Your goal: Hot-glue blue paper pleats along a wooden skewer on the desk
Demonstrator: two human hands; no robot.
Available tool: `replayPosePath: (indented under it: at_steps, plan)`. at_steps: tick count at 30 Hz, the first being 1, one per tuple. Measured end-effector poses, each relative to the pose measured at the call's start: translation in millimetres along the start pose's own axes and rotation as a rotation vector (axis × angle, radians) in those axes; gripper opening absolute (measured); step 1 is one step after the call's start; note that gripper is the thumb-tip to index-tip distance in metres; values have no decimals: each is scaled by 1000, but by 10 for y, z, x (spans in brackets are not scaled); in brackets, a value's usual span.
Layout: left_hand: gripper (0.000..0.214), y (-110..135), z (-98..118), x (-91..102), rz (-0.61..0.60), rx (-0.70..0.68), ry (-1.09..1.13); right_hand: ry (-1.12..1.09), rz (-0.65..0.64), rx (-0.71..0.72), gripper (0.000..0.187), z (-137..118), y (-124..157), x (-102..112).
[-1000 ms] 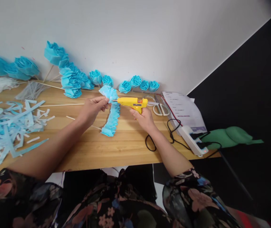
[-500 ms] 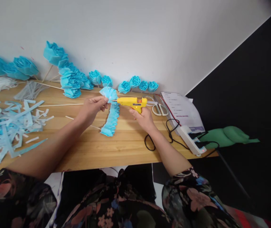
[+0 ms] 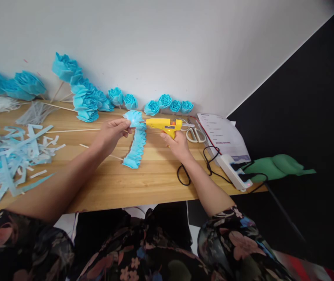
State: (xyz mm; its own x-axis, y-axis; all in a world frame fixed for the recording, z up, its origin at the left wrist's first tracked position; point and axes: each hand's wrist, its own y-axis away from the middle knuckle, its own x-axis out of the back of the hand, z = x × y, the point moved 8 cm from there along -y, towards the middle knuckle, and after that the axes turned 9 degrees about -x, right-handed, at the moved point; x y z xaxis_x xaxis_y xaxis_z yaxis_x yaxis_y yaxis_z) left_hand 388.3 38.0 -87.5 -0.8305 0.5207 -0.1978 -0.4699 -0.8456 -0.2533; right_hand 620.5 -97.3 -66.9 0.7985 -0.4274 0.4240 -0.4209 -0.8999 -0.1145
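My left hand [image 3: 116,130] pinches the edge of a light blue crepe paper petal [image 3: 134,117] between thumb and fingers. Below that petal a long row of overlapping blue petals [image 3: 136,150] runs toward me across the wooden table. My right hand [image 3: 178,144] is wrapped round the handle of a yellow glue gun [image 3: 162,125]. The gun points left, and its metal nozzle is at the right side of the held petal; whether it touches cannot be made out. A clear glue stick [image 3: 188,125] sticks out of its back.
Several finished blue paper flowers [image 3: 86,101] line the wall. Blue and white paper scraps [image 3: 17,160] cover the table's left side. White-handled scissors [image 3: 196,135], printed sheets [image 3: 224,134] and a power strip [image 3: 235,171] with black cords lie on the right. A green bag-like thing [image 3: 275,168] is beyond the edge.
The glue gun has shifted very slightly right, with its nozzle still at the petal. The whole view has moved a little; both hands keep their hold.
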Motion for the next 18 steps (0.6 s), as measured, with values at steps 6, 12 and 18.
replayPosePath:
  at_steps: [6,12,18]
  plan:
    - [33,9,23,0,-2,-5,24,246,72,90,37,1,-44,129]
    - [32,6,42,99,87,-8,-48,375,204,-182,42,397,-319,584]
    - [35,-31,38,144,111,-69,-113,580,170,-266,68,598,-389,830]
